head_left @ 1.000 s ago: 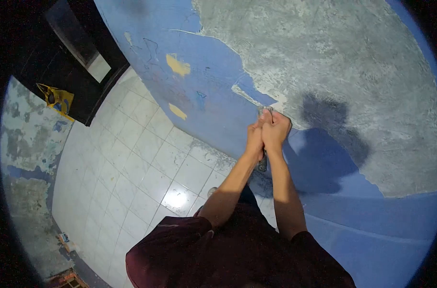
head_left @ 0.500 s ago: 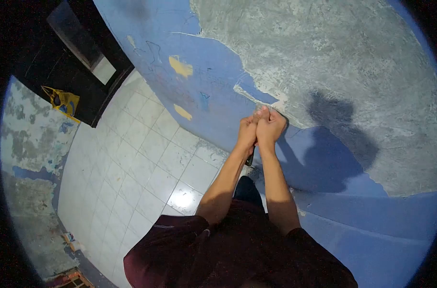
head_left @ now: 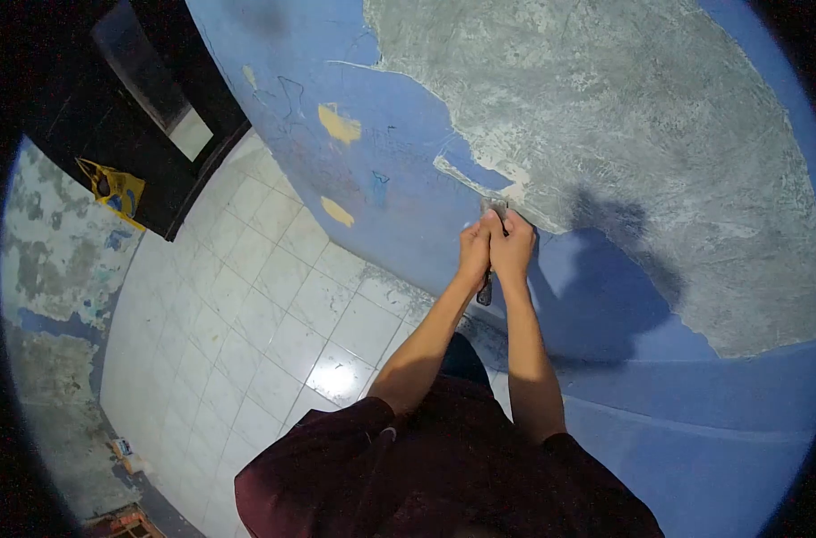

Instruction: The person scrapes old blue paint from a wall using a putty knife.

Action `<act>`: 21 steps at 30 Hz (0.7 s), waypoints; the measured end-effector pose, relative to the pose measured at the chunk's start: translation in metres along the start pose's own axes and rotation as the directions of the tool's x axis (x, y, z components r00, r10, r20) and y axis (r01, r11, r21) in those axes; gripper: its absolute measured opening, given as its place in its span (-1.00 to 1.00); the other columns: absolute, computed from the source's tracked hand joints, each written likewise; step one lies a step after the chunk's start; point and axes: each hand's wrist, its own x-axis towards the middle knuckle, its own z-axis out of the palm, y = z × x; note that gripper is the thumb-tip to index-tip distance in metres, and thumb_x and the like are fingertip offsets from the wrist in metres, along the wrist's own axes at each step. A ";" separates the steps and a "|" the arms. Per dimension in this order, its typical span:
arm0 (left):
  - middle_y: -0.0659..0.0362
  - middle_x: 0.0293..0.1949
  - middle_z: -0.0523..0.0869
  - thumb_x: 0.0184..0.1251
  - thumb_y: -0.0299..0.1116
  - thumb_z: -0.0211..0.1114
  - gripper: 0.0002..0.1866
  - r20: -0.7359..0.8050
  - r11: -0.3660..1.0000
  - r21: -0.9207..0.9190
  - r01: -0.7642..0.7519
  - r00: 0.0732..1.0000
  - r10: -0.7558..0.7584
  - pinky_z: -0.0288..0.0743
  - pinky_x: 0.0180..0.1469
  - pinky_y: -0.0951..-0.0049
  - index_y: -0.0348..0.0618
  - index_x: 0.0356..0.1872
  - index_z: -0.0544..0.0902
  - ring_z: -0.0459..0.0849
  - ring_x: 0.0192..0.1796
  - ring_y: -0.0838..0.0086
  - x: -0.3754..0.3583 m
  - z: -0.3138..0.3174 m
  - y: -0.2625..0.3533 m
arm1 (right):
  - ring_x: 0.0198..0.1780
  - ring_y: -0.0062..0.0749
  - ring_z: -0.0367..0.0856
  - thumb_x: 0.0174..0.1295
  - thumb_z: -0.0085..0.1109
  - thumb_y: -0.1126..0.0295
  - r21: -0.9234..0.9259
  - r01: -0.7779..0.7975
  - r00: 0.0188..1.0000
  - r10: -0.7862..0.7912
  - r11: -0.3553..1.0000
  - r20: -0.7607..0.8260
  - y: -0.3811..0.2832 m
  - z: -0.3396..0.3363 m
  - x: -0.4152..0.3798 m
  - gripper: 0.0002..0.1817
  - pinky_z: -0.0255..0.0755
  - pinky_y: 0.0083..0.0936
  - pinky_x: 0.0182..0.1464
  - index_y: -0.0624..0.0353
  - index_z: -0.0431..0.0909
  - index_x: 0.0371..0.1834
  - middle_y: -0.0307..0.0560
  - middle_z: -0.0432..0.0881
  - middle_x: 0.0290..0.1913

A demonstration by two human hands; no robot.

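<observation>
Both of my hands are closed around a paint scraper [head_left: 486, 290], its dark handle end sticking out below them. A piece of its blade shows above my fingers, close to the ragged edge of the blue paint. My left hand [head_left: 475, 253] is on the left of the handle, pressed against my right hand [head_left: 513, 247]. Most of the grip is hidden by the fingers. In front of me the wall has blue paint [head_left: 399, 188] and a large bare grey patch [head_left: 623, 108]. A pale, loosened paint strip [head_left: 466, 177] runs up to the left from the blade.
White floor tiles [head_left: 273, 305] lie at the left below the wall. A yellow bag [head_left: 116, 191] hangs by a dark door [head_left: 76, 117]. Another peeling wall [head_left: 54, 242] stands far left. Yellowish spots [head_left: 339, 123] mark the blue paint, and my shadow [head_left: 623, 287] falls on the wall.
My hands and the scraper have shifted slightly downward, and more of the blade now shows above the fingers. The handle end has swung a little to the right. The view has shifted slightly.
</observation>
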 end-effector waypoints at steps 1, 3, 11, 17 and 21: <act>0.35 -0.63 0.51 0.55 -0.12 0.01 -0.60 -0.003 1.000 -0.004 -0.002 1.000 0.002 0.16 -0.66 0.61 -0.14 -0.42 0.60 0.37 -0.66 0.71 -0.002 0.003 0.005 | -0.59 -0.51 0.37 0.27 0.19 0.29 0.077 -0.017 1.000 0.016 0.997 0.017 0.000 0.000 0.003 -0.68 0.29 -0.39 -0.47 0.34 0.48 -0.51 0.03 0.48 -0.65; 0.34 -0.68 0.48 0.54 -0.10 0.01 -0.59 0.021 1.000 -0.007 -0.004 1.000 0.004 0.10 -0.73 0.59 -0.15 -0.42 0.60 0.33 -0.73 0.69 -0.004 0.008 0.016 | -0.58 -0.54 0.37 0.28 0.18 0.30 0.156 -0.035 0.999 0.030 0.987 0.035 0.000 0.002 0.006 -0.69 0.28 -0.41 -0.47 0.34 0.48 -0.51 0.00 0.48 -0.65; 0.31 -0.69 0.48 0.54 -0.09 0.02 -0.57 -0.033 0.989 0.128 0.077 0.997 -0.073 0.10 -0.75 0.57 -0.18 -0.43 0.61 0.33 -0.75 0.67 -0.015 0.011 0.048 | -0.64 -0.56 0.25 0.24 0.20 0.40 0.261 -0.083 0.994 0.100 0.962 -0.054 0.021 0.029 0.018 -0.63 0.19 -0.39 -0.53 0.36 0.37 -0.65 -0.07 0.41 -0.73; 0.27 -0.54 0.58 0.51 -0.11 0.07 -0.61 -0.027 0.984 0.150 0.096 0.995 -0.093 0.33 -0.55 0.52 -0.20 -0.39 0.62 0.49 -0.55 0.62 -0.009 0.004 0.050 | -0.65 -0.50 0.30 0.23 0.19 0.44 0.159 -0.051 0.991 0.070 0.986 -0.117 -0.005 0.021 0.016 -0.65 0.23 -0.36 -0.51 0.38 0.36 -0.66 -0.02 0.43 -0.74; 0.22 -0.49 0.63 0.49 -0.13 0.11 -0.62 -0.027 0.988 0.124 0.089 0.996 -0.087 0.39 -0.49 0.53 -0.26 -0.35 0.64 0.53 -0.50 0.61 0.003 -0.004 0.035 | -0.62 -0.55 0.36 0.22 0.20 0.45 0.114 -0.079 0.991 0.090 0.990 -0.102 -0.012 0.020 0.016 -0.66 0.25 -0.41 -0.52 0.40 0.38 -0.65 0.00 0.45 -0.72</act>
